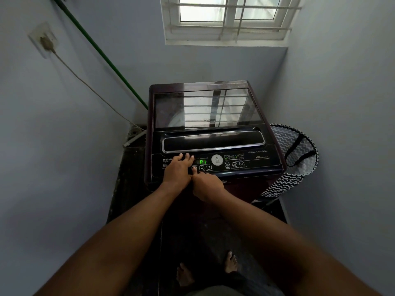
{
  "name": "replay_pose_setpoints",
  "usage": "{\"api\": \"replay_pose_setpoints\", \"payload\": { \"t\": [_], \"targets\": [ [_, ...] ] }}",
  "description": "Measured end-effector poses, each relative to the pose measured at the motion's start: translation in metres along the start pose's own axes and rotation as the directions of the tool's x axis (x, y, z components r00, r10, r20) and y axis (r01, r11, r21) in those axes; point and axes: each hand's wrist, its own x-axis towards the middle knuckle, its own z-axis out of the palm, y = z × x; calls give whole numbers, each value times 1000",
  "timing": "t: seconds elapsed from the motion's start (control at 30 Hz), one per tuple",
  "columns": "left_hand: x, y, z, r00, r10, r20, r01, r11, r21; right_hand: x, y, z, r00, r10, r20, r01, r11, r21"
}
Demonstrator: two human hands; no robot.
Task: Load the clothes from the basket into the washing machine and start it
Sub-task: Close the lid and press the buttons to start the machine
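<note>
With lid down on washing machine (205, 107) and display (201, 161) reading P1, only starting remains, by the look of it. Best pressed squarely and once: Start/Pause button (209, 167) sits at 3 o'clock from right hand (207, 184), forefinger out on leftmost key, clamping nothing. Left hand (177, 168) flat, fingers apart on panel. Basket (292, 159) at machine's 3 o'clock.

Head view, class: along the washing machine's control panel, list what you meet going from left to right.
Left hand resting flat, right hand's fingertip on the first button, green display, white round badge, three icon buttons, then the zigzag basket beside the machine.
</note>
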Motion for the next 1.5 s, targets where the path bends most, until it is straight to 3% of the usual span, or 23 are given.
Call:
{"api": "replay_pose_setpoints", "payload": {
  "t": [0.9, 1.5],
  "targets": [
    [-1, 2, -1, 1000, 0, 16, 0, 999, 43, -2, 3, 3, 999, 37, 0, -37, 999, 35],
    [-4, 5, -7, 998, -8, 63, 4, 997, 71, -12, 24, -13, 999, 33, 19, -31, 998, -61]
  ]
}}
